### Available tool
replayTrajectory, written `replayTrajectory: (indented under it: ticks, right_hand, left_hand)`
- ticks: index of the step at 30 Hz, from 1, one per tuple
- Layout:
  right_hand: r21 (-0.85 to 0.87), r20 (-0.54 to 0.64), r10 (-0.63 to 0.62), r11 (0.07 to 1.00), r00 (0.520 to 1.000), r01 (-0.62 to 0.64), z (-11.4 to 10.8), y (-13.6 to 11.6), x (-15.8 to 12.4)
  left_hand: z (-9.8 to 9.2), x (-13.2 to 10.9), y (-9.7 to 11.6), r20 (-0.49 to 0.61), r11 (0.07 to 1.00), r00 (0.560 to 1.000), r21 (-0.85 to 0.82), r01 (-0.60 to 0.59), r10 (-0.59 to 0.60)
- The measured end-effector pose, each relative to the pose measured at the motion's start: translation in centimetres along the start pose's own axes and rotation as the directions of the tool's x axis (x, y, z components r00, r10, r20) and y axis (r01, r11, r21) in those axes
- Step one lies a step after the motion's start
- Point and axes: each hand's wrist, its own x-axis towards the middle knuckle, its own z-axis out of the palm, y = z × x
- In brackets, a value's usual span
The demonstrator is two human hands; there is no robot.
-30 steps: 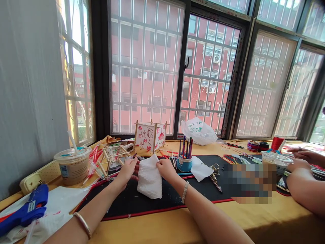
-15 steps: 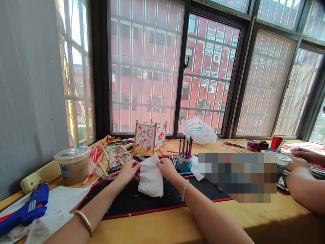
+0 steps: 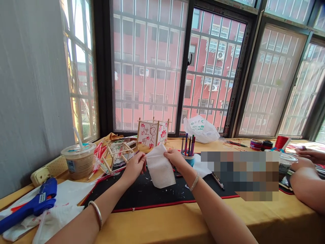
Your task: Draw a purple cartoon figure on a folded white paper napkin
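Note:
A white embossed paper towel (image 3: 160,167) hangs over the black mat (image 3: 152,194), held up by its top edge. My left hand (image 3: 135,165) pinches the towel's upper left corner. My right hand (image 3: 174,157) pinches its upper right corner. Both wrists wear bracelets. Just beyond my left hand stands a bare wooden stick frame (image 3: 117,154). Behind the towel is a finished paper lantern (image 3: 152,133) painted with red flowers.
A blue glue gun (image 3: 33,205) lies at the left on white paper, near a lidded drink cup (image 3: 79,161) with a straw. A pen cup (image 3: 188,155), a white plastic bag (image 3: 201,128) and thread spools (image 3: 281,141) stand further back. Another person's arms (image 3: 306,184) rest at the right.
The towel and both hands have lifted slightly off the mat while the view shifted a little; the grip on the towel's top corners is the same.

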Motion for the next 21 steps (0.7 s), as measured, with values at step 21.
replayTrajectory:
  ticks: [21]
  right_hand:
    - [0.326, 0.04, -0.147, 0.937, 0.988, 0.126, -3.7, -2.0, -2.3]
  left_hand:
    - [0.2, -1.5, 2.1, -0.024, 0.983, 0.994, -0.147, -0.11, 0.108]
